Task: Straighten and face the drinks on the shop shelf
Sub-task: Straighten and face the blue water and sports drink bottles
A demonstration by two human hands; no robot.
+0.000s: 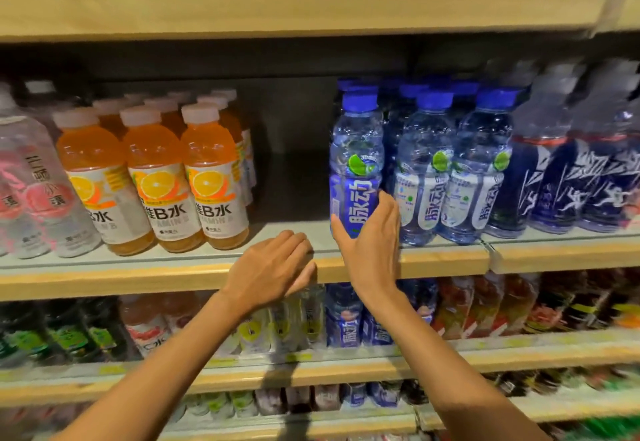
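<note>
A blue-capped bottle (356, 160) with a blue label stands upright at the front of the middle shelf (446, 257), leftmost of its row. My right hand (369, 243) wraps its lower part, thumb on the left, fingers on the right. More blue-capped bottles (450, 170) stand to its right, labels turned partly sideways. Orange drink bottles (211, 177) with white caps stand in rows at the left. My left hand (273, 267) rests palm down on the shelf's front edge, fingers together, holding nothing.
An empty gap lies between the orange and blue bottles. Clear pink-label bottles (38, 191) stand far left, dark blue-label bottles (571, 170) far right. A wooden shelf (311, 4) hangs close above. Lower shelves (346, 364) hold several mixed drinks.
</note>
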